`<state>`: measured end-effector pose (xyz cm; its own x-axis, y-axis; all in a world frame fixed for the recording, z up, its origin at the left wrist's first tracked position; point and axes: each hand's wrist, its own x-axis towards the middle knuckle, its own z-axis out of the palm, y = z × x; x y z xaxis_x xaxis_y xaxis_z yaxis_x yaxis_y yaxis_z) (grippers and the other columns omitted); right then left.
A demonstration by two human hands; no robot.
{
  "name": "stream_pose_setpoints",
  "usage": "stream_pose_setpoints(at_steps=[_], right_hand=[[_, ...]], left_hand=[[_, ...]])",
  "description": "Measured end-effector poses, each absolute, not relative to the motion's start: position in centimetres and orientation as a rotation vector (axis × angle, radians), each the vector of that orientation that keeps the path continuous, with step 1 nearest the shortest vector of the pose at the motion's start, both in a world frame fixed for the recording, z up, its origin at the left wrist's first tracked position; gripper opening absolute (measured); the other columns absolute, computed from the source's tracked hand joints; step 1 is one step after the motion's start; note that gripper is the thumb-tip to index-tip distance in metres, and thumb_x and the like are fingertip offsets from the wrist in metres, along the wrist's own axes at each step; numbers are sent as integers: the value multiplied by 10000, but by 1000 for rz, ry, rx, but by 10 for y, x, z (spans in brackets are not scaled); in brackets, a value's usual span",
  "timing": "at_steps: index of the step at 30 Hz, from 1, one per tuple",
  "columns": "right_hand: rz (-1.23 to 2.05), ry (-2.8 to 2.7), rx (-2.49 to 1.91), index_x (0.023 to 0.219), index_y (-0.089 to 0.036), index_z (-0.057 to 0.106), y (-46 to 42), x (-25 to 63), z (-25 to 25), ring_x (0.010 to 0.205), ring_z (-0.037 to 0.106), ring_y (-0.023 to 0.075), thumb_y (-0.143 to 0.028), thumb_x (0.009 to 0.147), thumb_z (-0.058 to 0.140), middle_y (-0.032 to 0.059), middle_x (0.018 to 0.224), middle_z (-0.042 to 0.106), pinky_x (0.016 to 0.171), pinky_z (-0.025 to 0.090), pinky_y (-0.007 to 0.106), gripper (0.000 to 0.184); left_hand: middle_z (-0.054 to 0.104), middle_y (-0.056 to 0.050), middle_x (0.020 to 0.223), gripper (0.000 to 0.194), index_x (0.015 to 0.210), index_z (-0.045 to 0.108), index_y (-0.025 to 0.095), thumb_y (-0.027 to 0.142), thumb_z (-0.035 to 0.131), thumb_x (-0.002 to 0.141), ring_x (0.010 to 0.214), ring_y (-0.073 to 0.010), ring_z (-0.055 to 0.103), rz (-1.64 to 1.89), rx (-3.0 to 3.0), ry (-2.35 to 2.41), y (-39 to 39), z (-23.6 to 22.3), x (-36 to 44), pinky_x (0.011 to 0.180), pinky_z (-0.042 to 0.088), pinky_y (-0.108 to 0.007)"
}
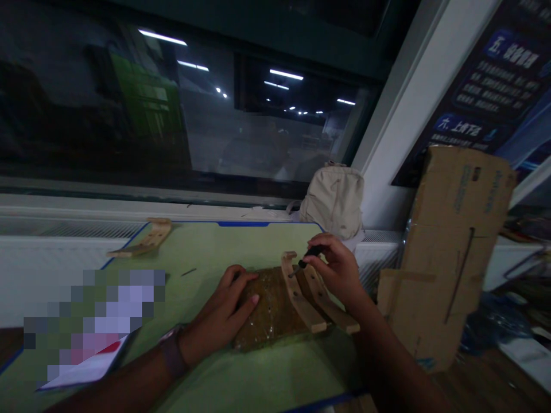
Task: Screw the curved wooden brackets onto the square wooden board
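A brown wooden panel (269, 312) lies on the green mat (206, 246), with two curved pale wooden ribs (301, 301) standing on its right part. My left hand (230, 307) rests flat on the panel's left side, fingers together and pressing it down. My right hand (338, 269) pinches a small black-handled screwdriver (306, 257) whose tip meets the top of the nearer rib.
Another curved wooden piece (146, 240) lies at the mat's far left corner. A thin small rod (188, 272) lies on the mat. A beige bag (333, 198) sits by the window. A tall cardboard box (451, 241) stands at the right. Papers (86, 370) lie at the near left.
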<state>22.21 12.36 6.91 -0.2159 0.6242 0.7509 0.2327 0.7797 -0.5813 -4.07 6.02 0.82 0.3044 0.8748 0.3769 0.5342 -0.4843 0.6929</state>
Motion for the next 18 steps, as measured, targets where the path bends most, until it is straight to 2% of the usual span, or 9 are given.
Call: stream_pose_setpoints(at_steps=[3,5,8,11,13,15,18], right_hand=[[546,-1911,-624,1272,-313,641,120,221,73,1127,673,217,-311,940,649,72,1198,709,979,549,407,332],[678,-1912,-605,1330,-319,608,118,218,73,1160,682,213,-306,989,566,78,1260,706,1016,544,434,344],[739,-1809,-623,1223,-287,656,118,215,70,985,739,192,-338,955,628,61,1083,749,895,603,378,274],[530,-1728,-662,1134,-291,682,121,218,68,853,712,170,-332,858,755,30,959,711,755,602,303,288],[383,-1778,-657,1133,-314,696,121,220,71,853,685,167,-304,830,786,21,950,691,754,586,297,316],[342,-1902,-623,1206,-334,686,119,221,76,954,680,192,-295,850,766,37,1017,702,850,580,344,368],[471,-2015,-593,1375,-339,589,116,217,81,1198,640,232,-316,958,618,74,1252,694,1044,516,455,418]], left_hand=[[468,-104,1267,326,1284,540,224,391,446,1021,1200,-267,524,1027,2147,1260,60,9,-41,1075,461,-472],[461,-108,1272,330,1288,538,219,395,439,1026,1205,-269,520,1012,2149,1273,60,10,-41,1080,458,-478],[451,-111,1276,333,1287,538,218,402,429,1031,1212,-272,513,999,2158,1279,59,10,-41,1083,455,-485],[449,-107,1278,330,1292,538,224,394,434,1029,1218,-269,511,1015,2174,1278,60,8,-42,1083,456,-474],[447,-101,1285,328,1302,536,231,386,436,1030,1227,-266,506,1023,2180,1280,60,5,-42,1088,452,-462],[443,-99,1289,330,1303,535,230,389,435,1032,1230,-267,498,1031,2185,1278,61,4,-42,1090,448,-459],[439,-104,1284,344,1297,537,217,410,437,1031,1224,-273,490,1031,2192,1278,61,5,-42,1088,443,-469]])
